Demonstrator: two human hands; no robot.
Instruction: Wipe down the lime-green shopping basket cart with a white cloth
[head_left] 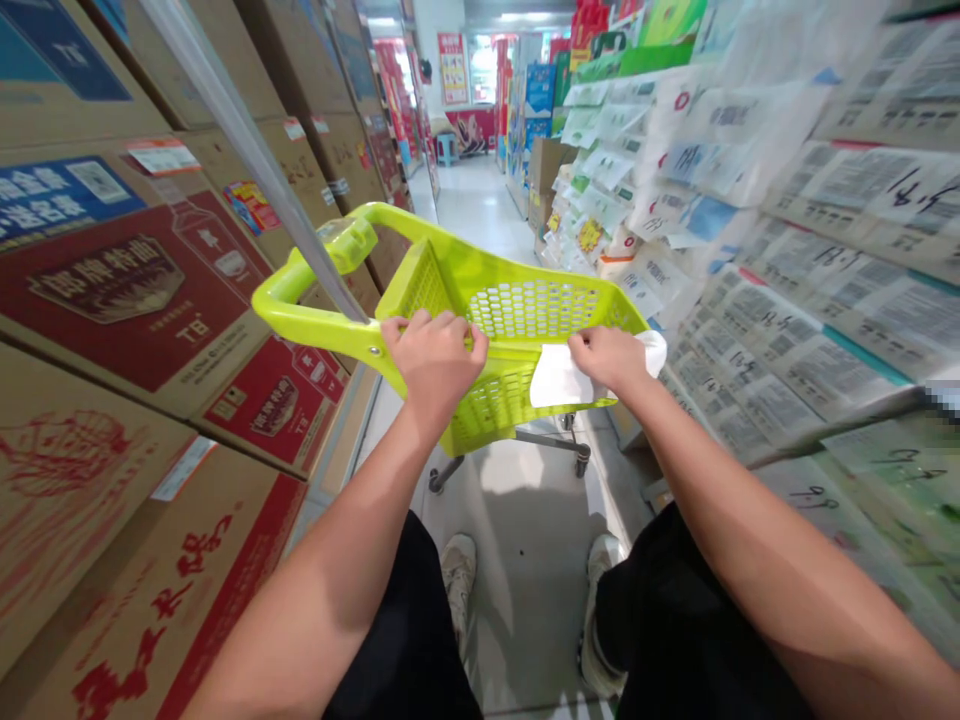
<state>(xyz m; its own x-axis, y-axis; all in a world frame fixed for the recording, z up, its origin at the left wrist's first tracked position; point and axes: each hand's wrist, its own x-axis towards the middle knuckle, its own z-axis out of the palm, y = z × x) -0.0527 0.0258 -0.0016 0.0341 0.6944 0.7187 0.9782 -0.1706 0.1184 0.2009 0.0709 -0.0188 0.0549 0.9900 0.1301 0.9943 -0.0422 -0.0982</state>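
A lime-green plastic shopping cart (pixel 540 272) stands sideways in front of me, its handle end at the left. My left hand (pixel 435 350) is closed over the cart's near rim, close to where the handle joins the basket. Farther right along the same rim, my right hand (pixel 611 357) is closed on a white cloth (pixel 559 378), which hangs over the edge of the basket. Most of the basket's floor is hidden. A grey metal pole (pixel 262 160) slants down from the upper left and meets the cart beside my left hand.
Stacked cardboard cartons (pixel 142 290) line the left side. Shelves of white packaged goods (pixel 847 250) with handwritten prices run along the right. The tiled aisle floor (pixel 480 205) leads back to a blue stool (pixel 446 149). My shoes are below the cart.
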